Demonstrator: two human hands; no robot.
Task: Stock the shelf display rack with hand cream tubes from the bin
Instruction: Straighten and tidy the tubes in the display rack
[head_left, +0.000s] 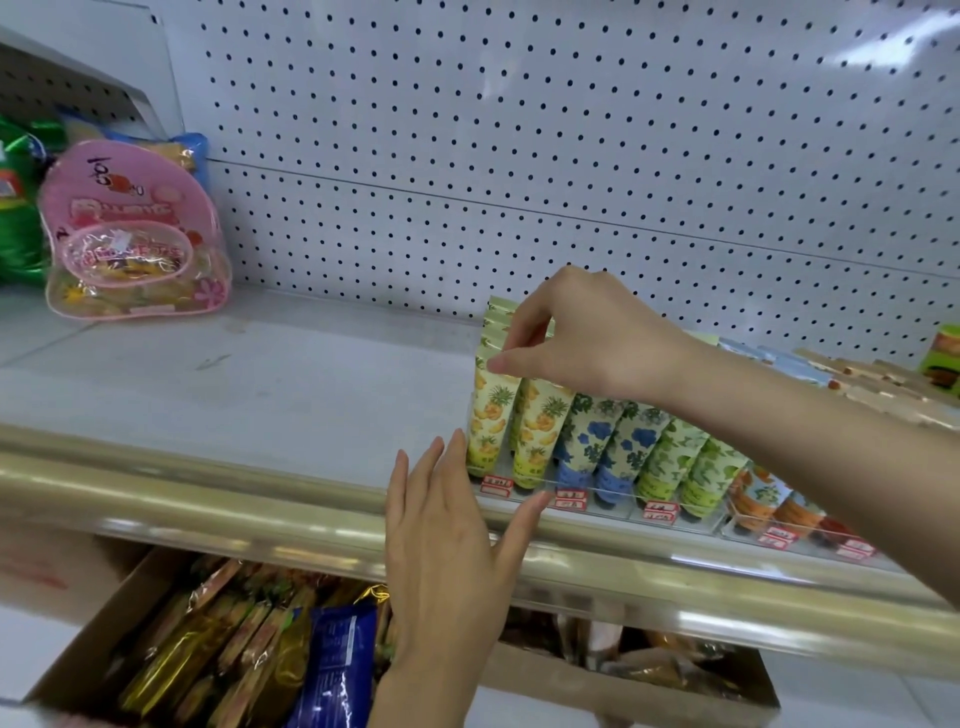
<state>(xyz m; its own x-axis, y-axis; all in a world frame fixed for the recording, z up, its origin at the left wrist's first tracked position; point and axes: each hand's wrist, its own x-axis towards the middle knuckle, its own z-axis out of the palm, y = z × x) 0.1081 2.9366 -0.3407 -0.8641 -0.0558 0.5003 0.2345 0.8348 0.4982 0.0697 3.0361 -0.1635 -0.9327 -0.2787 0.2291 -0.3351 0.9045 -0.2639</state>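
Note:
A clear display rack (613, 506) stands on the shelf with rows of upright hand cream tubes: yellow pineapple tubes (535, 431), blue flower tubes (608, 441), green leaf tubes (685, 462) and orange tubes (769, 501). My right hand (587, 338) reaches from the right and pinches the top seam of the front-left pineapple tube (488, 415). My left hand (447, 525) is held flat, fingers straight, against the rack's left front corner, holding nothing. The bin is not in view.
A white pegboard (519, 156) backs the grey shelf (260, 374), which has a gold front rail (208, 499). A pink plastic bag (130, 234) and green packs sit at the left. A cardboard box of snack packets (260, 649) lies below. More boxed goods (883, 384) stand at the right.

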